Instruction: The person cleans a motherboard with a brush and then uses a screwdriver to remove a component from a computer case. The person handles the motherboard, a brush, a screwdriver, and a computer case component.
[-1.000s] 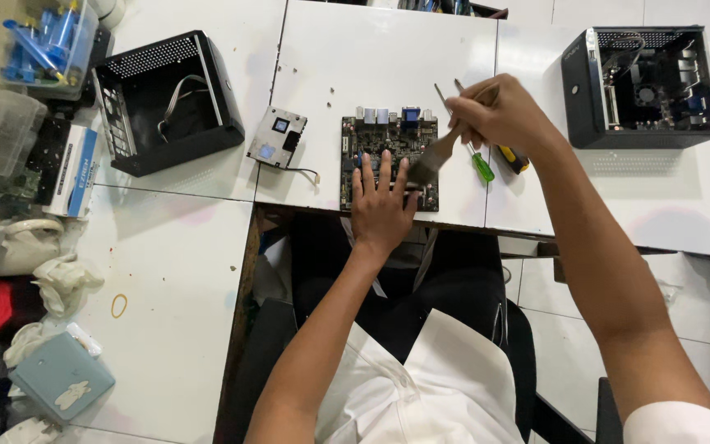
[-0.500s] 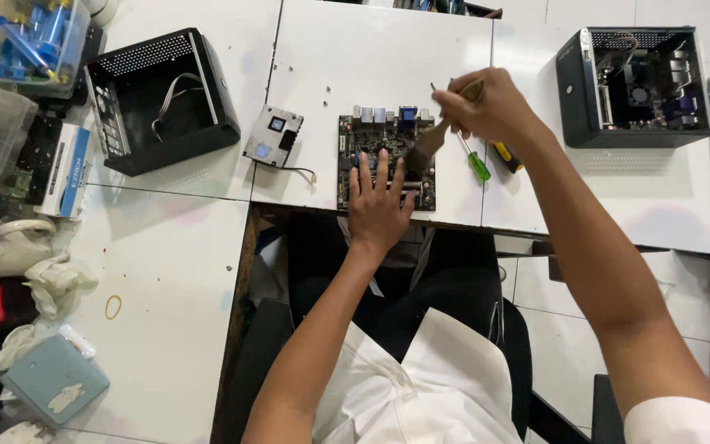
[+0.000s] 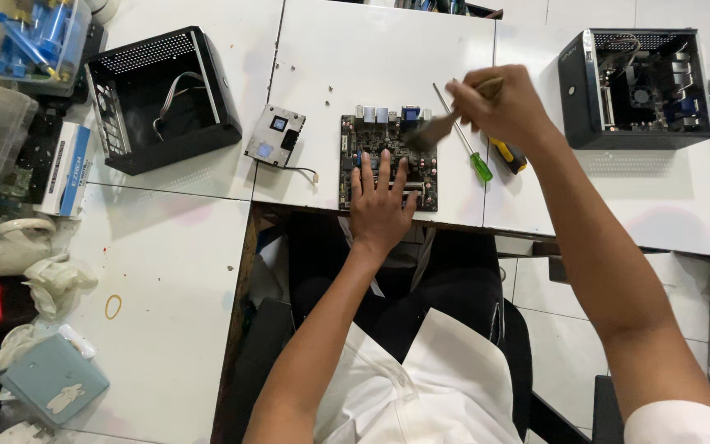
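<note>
A dark green circuit board (image 3: 371,136) lies flat near the front edge of the white table (image 3: 371,57). My left hand (image 3: 380,205) presses flat on the board's near half, fingers spread. My right hand (image 3: 504,107) grips a paintbrush (image 3: 431,131) by its wooden handle; the bristles hover over the board's far right part. Two screwdrivers lie just right of the board, one with a green handle (image 3: 481,167) and one with a yellow and black handle (image 3: 509,156), partly under my right hand.
An empty black computer case (image 3: 162,99) stands at the left, a small grey cooler module (image 3: 276,136) with a wire beside it. A second black case (image 3: 638,86) with parts inside stands at the right. Boxes, rags and a blue container clutter the far left.
My right hand swept the brush from the board's near right part up toward its far edge. My left hand stayed pressed on the board.
</note>
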